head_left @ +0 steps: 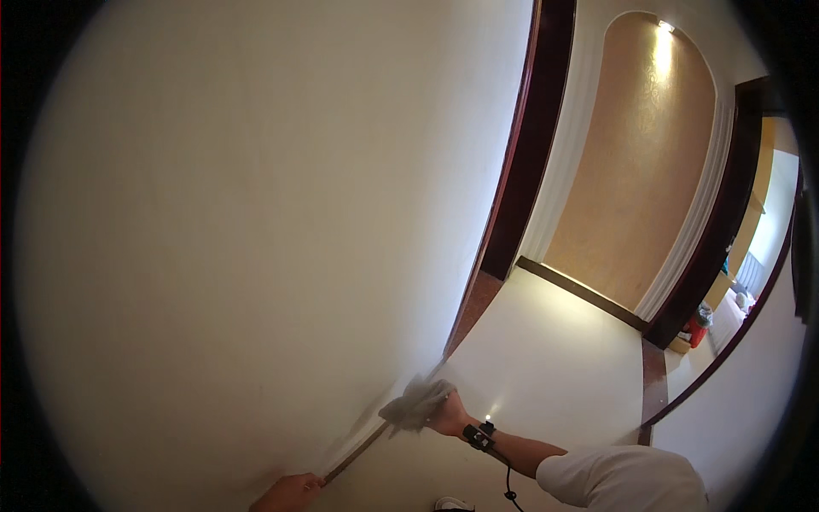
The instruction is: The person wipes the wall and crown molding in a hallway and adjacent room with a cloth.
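Near 6 o'clock the right hand (pixel 445 413) grips a grey cloth (pixel 415 404) against the foot of the pale wall (pixel 256 213), along a brown strip (pixel 354 455). The left hand (pixel 293 492) sits at 7 o'clock by the strip's near end; whether they touch is unclear. A black wristband (pixel 479 436) shows at 5 o'clock, a dark door frame (pixel 537 145) at 1, a lit arched panel (pixel 636 179) at 2.

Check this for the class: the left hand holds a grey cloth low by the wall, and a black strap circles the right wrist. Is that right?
Not quite: the head view shows the right hand holding the grey cloth low by the wall. A black strap circles the right wrist, as stated.
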`<state>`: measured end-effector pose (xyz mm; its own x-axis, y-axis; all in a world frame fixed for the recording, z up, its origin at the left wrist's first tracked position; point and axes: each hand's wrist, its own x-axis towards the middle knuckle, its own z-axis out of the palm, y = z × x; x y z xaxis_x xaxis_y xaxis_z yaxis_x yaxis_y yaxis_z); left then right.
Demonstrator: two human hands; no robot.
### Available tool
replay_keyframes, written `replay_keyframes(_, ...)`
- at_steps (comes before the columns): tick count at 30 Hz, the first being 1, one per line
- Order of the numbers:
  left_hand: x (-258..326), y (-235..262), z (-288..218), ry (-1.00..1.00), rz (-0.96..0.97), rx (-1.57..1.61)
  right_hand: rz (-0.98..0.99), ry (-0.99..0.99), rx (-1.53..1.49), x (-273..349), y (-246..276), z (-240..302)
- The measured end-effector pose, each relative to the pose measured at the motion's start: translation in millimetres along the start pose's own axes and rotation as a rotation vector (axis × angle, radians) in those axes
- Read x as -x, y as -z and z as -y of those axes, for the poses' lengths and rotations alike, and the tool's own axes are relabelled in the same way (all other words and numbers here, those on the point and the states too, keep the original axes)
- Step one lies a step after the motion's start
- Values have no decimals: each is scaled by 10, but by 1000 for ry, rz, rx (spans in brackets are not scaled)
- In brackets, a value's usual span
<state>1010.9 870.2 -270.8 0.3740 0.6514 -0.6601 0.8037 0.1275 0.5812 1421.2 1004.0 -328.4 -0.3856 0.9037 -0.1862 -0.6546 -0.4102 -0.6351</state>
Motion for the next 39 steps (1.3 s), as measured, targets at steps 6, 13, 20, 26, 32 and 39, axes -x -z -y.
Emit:
replay_keyframes(6, 277, -652, 510, -314, -455, 283, -22, -53, -206, 202, -652, 271)
replay_keyframes(13, 1224, -750, 174, -253, -547, 792, -428, -74, -73, 245, -1362, 367)
replay_keyframes(20, 2126, -32, -233, -116, -494, 1056, -133, 489, 1084, 335, -604, 643)
replay_keyframes(26, 2671, 623, 377, -68, -312, 1127, -542, -590, 1873, 1088, -1824, 756)
replay_keyframes(32, 2364, 2601, 774, -191, -93, 1098, -967, -404, 2126, 1253, -3301, 1052)
replay_keyframes(39, 1224, 4054, 2261, -324, 399, 847, -2051, 430, 467, 1710, -4426, 214)
